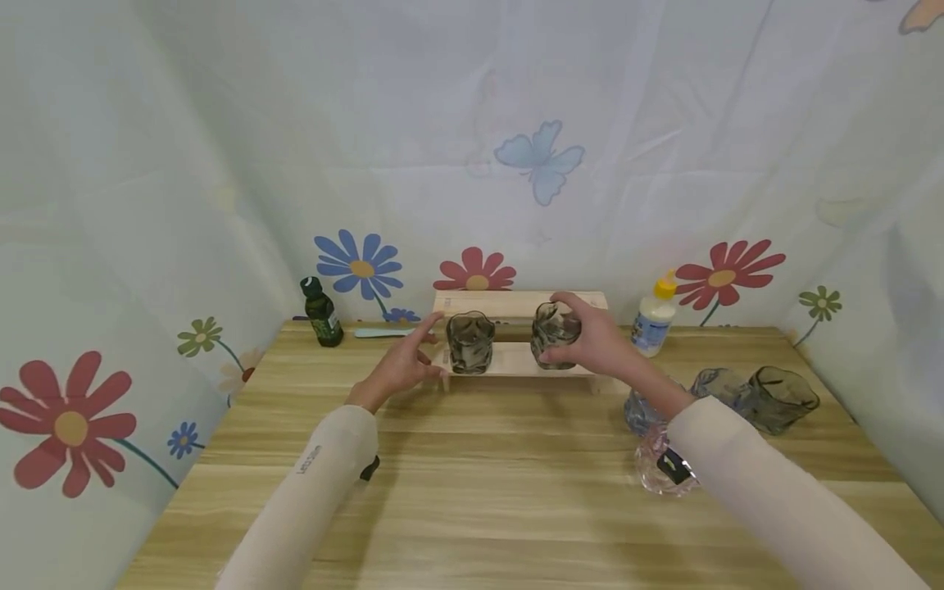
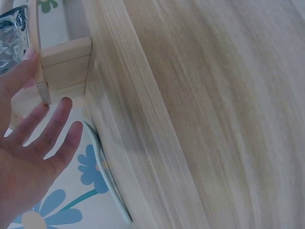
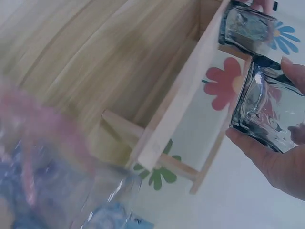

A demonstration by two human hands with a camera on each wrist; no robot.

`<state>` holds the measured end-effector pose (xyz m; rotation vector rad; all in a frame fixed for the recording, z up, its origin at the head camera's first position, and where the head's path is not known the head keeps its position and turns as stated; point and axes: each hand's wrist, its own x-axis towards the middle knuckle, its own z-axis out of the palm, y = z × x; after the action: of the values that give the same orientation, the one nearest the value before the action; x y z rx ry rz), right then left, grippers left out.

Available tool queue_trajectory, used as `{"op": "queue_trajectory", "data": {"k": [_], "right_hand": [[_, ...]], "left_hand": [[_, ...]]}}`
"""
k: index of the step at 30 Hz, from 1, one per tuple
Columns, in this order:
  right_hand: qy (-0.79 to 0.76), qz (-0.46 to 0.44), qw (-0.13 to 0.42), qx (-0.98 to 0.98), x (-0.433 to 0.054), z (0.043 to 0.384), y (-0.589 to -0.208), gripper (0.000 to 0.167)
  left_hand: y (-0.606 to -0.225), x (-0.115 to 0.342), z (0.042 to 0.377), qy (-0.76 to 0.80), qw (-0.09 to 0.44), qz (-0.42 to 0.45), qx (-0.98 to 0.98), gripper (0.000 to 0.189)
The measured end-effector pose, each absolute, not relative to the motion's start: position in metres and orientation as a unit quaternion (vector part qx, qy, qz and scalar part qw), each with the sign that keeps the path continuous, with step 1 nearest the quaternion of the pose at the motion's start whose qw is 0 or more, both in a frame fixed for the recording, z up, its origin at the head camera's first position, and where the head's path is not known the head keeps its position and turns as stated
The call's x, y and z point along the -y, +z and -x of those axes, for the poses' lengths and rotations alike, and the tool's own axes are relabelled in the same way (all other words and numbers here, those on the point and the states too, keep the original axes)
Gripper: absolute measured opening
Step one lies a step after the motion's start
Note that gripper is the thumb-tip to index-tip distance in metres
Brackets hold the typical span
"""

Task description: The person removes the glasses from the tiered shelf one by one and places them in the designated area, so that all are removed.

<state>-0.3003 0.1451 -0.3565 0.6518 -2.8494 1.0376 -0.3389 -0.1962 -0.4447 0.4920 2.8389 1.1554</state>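
A small two-level wooden rack (image 1: 509,358) stands at the back of the table. On its left part sits a smoky grey glass (image 1: 470,344). My left hand (image 1: 401,365), fingers spread and fairly straight, touches the rack's left end; the left wrist view shows the fingertips (image 2: 61,106) near the board's edge. My right hand (image 1: 590,334) grips a second smoky grey glass (image 1: 549,328) between thumb and fingers, upright at the rack's right part. Whether that glass bears on the board, I cannot tell.
Right of the rack stand a glue bottle (image 1: 652,324) with a yellow cap, bluish glasses (image 1: 640,412), a pink glass (image 1: 656,467) and another grey glass (image 1: 782,401), partly behind my right forearm. At back left are a dark green bottle (image 1: 322,314) and a pale green strip (image 1: 379,333).
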Motion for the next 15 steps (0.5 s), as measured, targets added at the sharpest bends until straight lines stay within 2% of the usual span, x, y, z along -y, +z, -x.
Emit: {"op": "queue_trajectory", "data": {"k": [9,15], "right_hand": [[0.316,-0.194,0.064,0.927,-0.18,0.275,-0.345,0.088],[0.317,-0.169,0.064,0.931,-0.201,0.256,-0.337,0.093]], "left_hand": [[-0.444,0.196,0.34,0.365,0.018,-0.152,-0.918,0.103],[-0.446,0.195,0.34,0.367,0.019,-0.156,-0.917,0.103]]}}
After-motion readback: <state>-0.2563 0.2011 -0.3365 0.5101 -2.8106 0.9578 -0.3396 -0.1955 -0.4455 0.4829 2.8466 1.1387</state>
